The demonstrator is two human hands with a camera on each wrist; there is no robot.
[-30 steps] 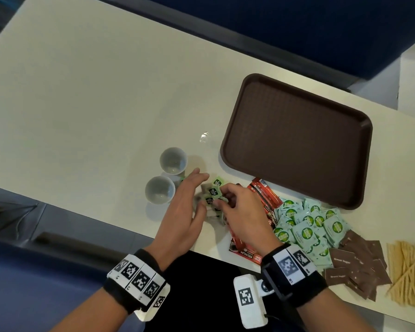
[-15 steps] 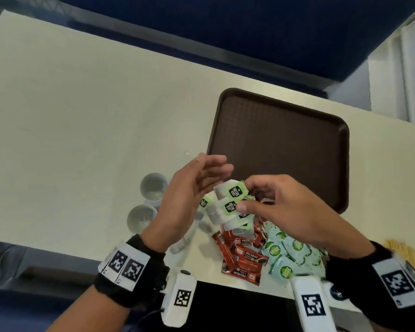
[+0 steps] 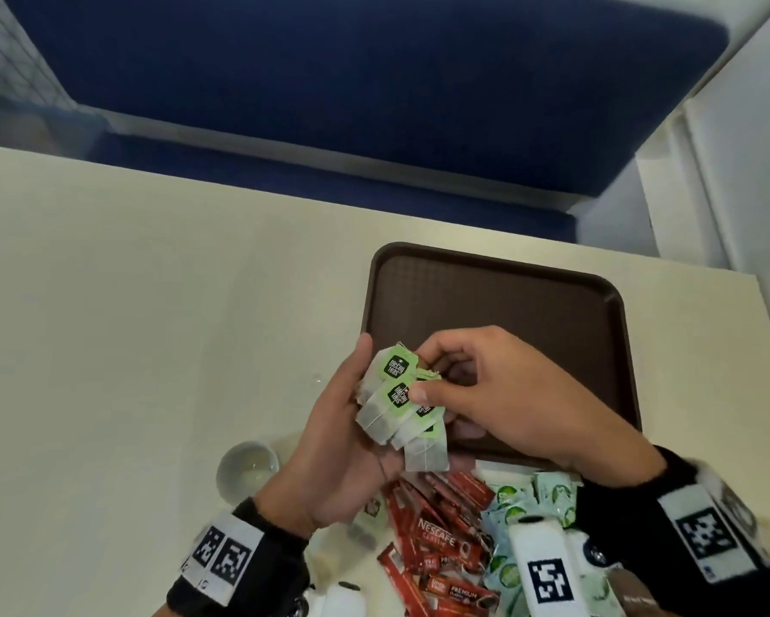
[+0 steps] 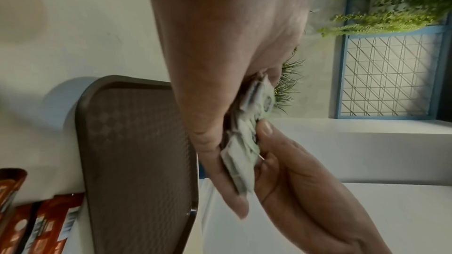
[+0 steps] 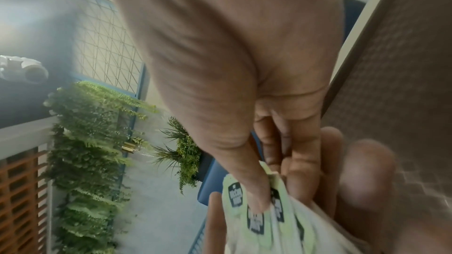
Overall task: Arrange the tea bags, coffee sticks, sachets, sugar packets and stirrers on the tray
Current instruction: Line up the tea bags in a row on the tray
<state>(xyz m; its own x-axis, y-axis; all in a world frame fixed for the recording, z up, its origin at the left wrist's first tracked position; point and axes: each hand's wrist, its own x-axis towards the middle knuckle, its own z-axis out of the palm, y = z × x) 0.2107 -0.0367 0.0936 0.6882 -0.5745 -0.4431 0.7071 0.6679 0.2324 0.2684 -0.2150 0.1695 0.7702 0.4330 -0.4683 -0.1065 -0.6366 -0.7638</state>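
A bunch of tea bags [image 3: 396, 407] with green tags is held in the air over the near left corner of the brown tray [image 3: 530, 313]. My left hand [image 3: 347, 403] cradles them from the left and below, thumb up along their side. My right hand [image 3: 436, 385] pinches the tags from the right, thumb on top. The left wrist view shows the tea bags [image 4: 247, 142] squeezed between both hands beside the tray [image 4: 137, 152]. In the right wrist view my thumb presses on the tea bags [image 5: 257, 215]. Nothing lies on the tray.
Red coffee sticks [image 3: 436, 536] lie on the table below my hands, with green sachets [image 3: 516, 514] to their right. A small white cup [image 3: 247, 472] stands left of my left wrist. A blue bench runs behind the table's far edge.
Both hands gathered the tea bags off the table, lifted them and carried them up toward the tray's near left corner. The head camera tilted forward.
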